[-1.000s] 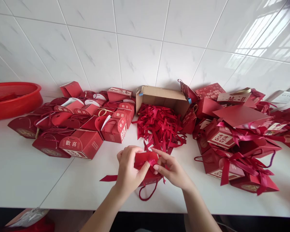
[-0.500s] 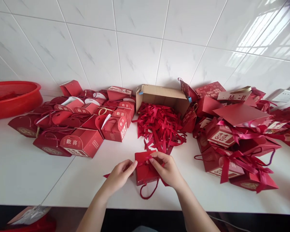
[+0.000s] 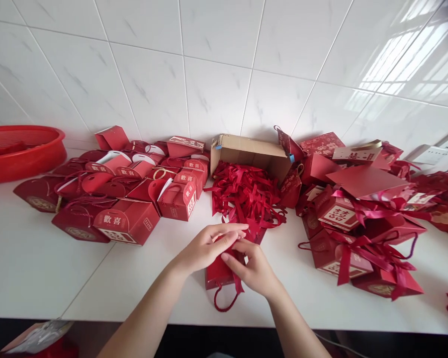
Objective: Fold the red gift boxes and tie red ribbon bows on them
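A small red gift box (image 3: pixel 215 276) with a twisted red cord handle (image 3: pixel 225 309) lies on the white table in front of me. Red ribbon crosses it, and one ribbon tail (image 3: pixel 237 283) hangs over its near side. Across the top of the box reaches my left hand (image 3: pixel 209 246), thumb and fingers closed near the ribbon at the fingertips. Close by on the right side, my right hand (image 3: pixel 252 266) pinches the ribbon with curled fingers. Both hands' fingertips meet and cover the middle of the ribbon, so any knot is hidden.
Beyond the box, a heap of red ribbons (image 3: pixel 242 191) spills from a cardboard box (image 3: pixel 253 145). Several red boxes (image 3: pixel 129 219) stand to the left, beside a red basket (image 3: pixel 26 164). Boxes with ribbon bows (image 3: pixel 343 253) are piled right, near a white power strip (image 3: pixel 429 155).
My left hand has moved right from the box's left edge, across its top to my right hand. My right hand has shifted slightly, and a ribbon tail now shows at the box's near side.
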### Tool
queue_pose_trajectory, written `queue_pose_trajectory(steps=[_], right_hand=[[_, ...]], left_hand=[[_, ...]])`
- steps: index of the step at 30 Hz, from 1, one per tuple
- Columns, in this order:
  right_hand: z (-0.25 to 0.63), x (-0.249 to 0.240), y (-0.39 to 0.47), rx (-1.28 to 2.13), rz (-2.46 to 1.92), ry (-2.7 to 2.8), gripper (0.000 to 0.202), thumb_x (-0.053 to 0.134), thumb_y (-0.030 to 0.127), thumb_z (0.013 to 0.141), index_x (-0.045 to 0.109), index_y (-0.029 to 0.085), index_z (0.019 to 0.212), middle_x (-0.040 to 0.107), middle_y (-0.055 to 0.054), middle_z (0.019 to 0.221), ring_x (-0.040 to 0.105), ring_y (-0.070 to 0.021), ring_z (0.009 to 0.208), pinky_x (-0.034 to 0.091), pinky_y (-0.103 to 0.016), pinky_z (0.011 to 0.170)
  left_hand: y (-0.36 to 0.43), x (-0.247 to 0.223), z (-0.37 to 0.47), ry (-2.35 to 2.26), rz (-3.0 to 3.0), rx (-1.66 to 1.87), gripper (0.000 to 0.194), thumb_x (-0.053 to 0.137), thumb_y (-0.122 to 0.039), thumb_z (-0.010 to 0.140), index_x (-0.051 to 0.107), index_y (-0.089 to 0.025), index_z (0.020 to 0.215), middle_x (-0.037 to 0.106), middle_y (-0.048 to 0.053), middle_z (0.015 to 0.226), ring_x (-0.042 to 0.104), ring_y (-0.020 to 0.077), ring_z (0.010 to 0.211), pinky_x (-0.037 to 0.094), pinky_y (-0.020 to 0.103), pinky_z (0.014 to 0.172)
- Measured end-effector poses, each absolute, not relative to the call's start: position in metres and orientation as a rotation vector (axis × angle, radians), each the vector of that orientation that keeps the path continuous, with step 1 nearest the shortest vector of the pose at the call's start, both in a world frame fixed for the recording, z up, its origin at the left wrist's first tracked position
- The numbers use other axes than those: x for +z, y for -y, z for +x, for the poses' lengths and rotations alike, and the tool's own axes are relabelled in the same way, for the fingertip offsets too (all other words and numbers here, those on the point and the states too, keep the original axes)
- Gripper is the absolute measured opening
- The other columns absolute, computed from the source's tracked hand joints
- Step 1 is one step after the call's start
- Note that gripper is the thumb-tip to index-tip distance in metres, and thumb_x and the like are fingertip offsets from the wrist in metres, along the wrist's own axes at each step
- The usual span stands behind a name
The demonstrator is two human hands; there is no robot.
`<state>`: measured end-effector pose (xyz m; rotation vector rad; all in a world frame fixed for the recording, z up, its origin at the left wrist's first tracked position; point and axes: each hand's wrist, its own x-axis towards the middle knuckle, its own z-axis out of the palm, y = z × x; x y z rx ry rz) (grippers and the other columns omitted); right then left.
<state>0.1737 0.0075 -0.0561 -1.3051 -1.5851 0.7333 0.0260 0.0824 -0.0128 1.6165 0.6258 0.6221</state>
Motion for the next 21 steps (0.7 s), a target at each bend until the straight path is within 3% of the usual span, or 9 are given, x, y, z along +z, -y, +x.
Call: queue_pose_trajectory(steps=[3, 6, 10, 14, 18, 21], right_hand=[[0.174, -0.060, -0.011, 0.761, -1.324, 1.483, 0.036, 0.052, 0.037, 0.094, 0.058, 0.019, 0.064, 0.050, 0.000, 0.062, 0.043, -0.0128, 0.058, 0.036, -0.026, 0.055], [0.173, -0.063, -0.012, 0.805, -1.309, 1.471, 0.035, 0.052, 0.040, 0.094, 0.058, 0.019, 0.066, 0.050, 0.000, 0.062, 0.044, -0.0135, 0.059, 0.035, -0.027, 0.055], [0.169, -0.071, -0.011, 0.828, -1.321, 1.273, 0.018, 0.057, 0.039, 0.091, 0.051, 0.022, 0.092, 0.052, 0.004, 0.061, 0.042, -0.0119, 0.053, 0.033, -0.025, 0.051], [0.163, -0.077, -0.010, 0.811, -1.289, 1.189, 0.023, 0.056, 0.034, 0.091, 0.037, 0.025, 0.100, 0.052, 0.007, 0.061, 0.040, -0.0106, 0.049, 0.030, -0.023, 0.048], [0.160, -0.077, -0.010, 0.720, -1.306, 1.233, 0.024, 0.058, 0.031, 0.090, 0.037, 0.025, 0.101, 0.056, 0.006, 0.065, 0.044, -0.0111, 0.049, 0.034, -0.023, 0.048], [0.162, -0.074, -0.008, 0.626, -1.347, 1.306, 0.016, 0.057, 0.029, 0.090, 0.046, 0.023, 0.100, 0.059, 0.002, 0.072, 0.047, -0.0115, 0.051, 0.038, -0.024, 0.049]], left_hand=[[-0.085, -0.027, 0.022, -0.720, 1.710, 0.777, 0.029, 0.054, -0.044, 0.090, 0.069, -0.022, 0.099, 0.071, 0.006, 0.102, 0.064, 0.0237, 0.104, 0.048, 0.037, 0.096], [-0.082, -0.042, 0.012, -0.861, 1.790, 0.834, 0.018, 0.064, -0.038, 0.084, 0.068, -0.021, 0.088, 0.071, 0.005, 0.093, 0.066, 0.0223, 0.093, 0.051, 0.035, 0.088], [-0.072, -0.056, 0.003, -0.956, 1.775, 0.918, 0.017, 0.062, -0.036, 0.086, 0.066, -0.020, 0.082, 0.071, 0.004, 0.087, 0.067, 0.0214, 0.088, 0.052, 0.034, 0.085], [-0.064, -0.061, 0.003, -0.908, 1.824, 0.928, 0.016, 0.053, -0.034, 0.092, 0.061, -0.021, 0.087, 0.069, 0.004, 0.093, 0.065, 0.0211, 0.097, 0.051, 0.034, 0.088], [-0.062, -0.067, 0.007, -0.942, 1.848, 0.969, 0.012, 0.061, -0.031, 0.087, 0.060, -0.021, 0.094, 0.067, 0.005, 0.095, 0.065, 0.0202, 0.094, 0.052, 0.034, 0.088], [-0.064, -0.073, 0.009, -0.974, 1.882, 1.008, 0.010, 0.062, -0.029, 0.086, 0.061, -0.021, 0.091, 0.067, 0.004, 0.091, 0.066, 0.0194, 0.090, 0.053, 0.033, 0.084]])
